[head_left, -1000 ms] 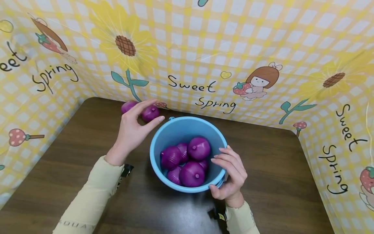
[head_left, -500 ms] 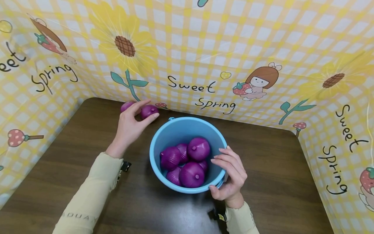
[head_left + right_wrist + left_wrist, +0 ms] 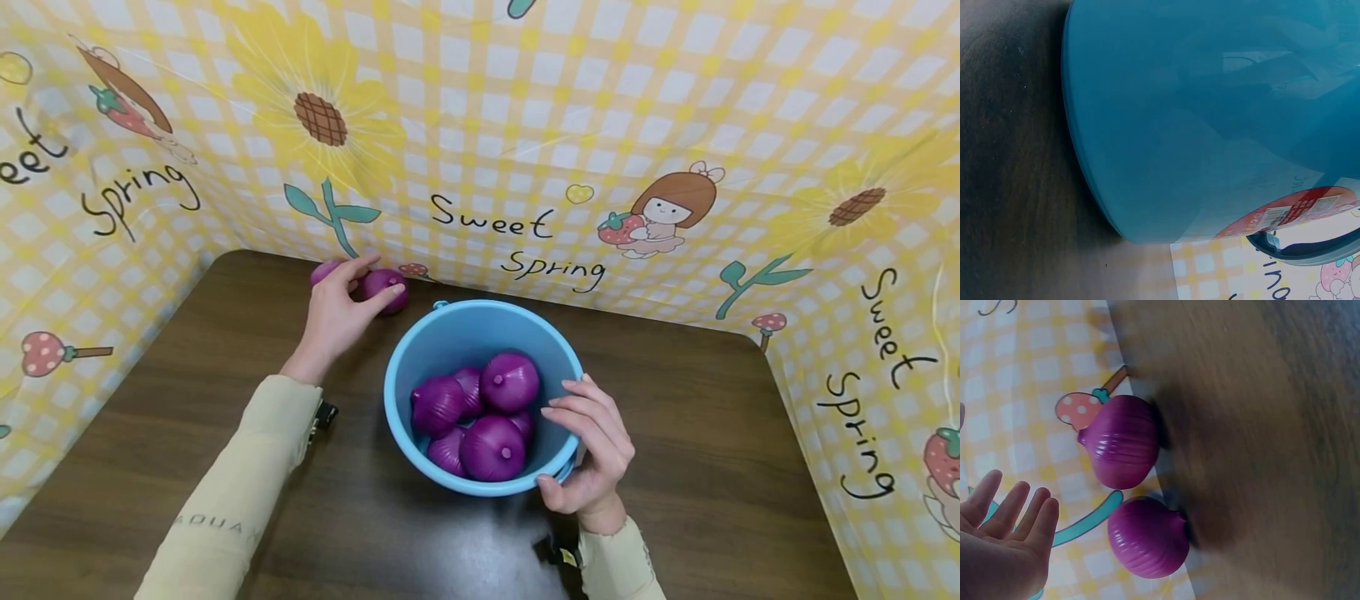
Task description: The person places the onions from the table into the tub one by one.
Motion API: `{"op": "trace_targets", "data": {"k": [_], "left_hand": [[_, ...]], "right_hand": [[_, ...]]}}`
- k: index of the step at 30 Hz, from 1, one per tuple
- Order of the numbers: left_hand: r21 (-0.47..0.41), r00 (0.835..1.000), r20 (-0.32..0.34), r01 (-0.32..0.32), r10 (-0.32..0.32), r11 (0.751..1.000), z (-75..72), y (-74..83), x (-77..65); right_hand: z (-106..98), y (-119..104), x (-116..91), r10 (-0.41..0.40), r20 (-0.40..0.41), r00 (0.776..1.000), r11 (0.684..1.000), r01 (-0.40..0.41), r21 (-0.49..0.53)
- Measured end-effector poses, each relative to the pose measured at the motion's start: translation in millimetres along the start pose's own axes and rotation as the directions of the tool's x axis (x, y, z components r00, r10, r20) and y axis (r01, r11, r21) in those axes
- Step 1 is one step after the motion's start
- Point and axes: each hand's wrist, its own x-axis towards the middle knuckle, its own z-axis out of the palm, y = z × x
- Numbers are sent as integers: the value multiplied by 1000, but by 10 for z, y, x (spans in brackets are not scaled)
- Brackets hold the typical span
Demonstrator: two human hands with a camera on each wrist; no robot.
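Note:
A blue bucket (image 3: 480, 310) stands on the table, with several purple onions (image 3: 492, 447) lying inside. My right hand (image 3: 592, 446) grips its rim at the right, fingers over the inside and thumb outside. In the right wrist view the bucket wall (image 3: 1166, 125) fills most of the picture and the hand is out of sight. My left hand (image 3: 337, 312) hovers over two more onions, its thumb in front of the right-hand onion (image 3: 384, 287). The other onion (image 3: 324, 272) is partly hidden. In the left wrist view, the fingers (image 3: 1007, 515) are spread beside both onions, with a gap showing.
The dark wooden table (image 3: 712, 467) meets a yellow checked cloth (image 3: 480, 125) at the back and both sides. Both outer onions lie close against the back cloth. A red label (image 3: 1291, 209) and a handle (image 3: 1310, 250) show on the bucket's side.
My left hand has moved slightly left and lower over the two outer onions, and its thumb has come in front of one. The right hand and bucket have stayed in place.

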Motion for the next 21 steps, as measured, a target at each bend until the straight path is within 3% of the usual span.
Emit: {"op": "trace_targets", "data": {"k": [16, 21], "left_hand": [[90, 996, 57, 56, -62, 994, 119, -208, 158], [145, 988, 122, 74, -92, 987, 155, -238, 175]], "right_hand": [[-16, 19, -30, 7, 10, 1000, 1000, -7, 3], [-11, 19, -25, 7, 7, 1000, 1000, -7, 6]]}}
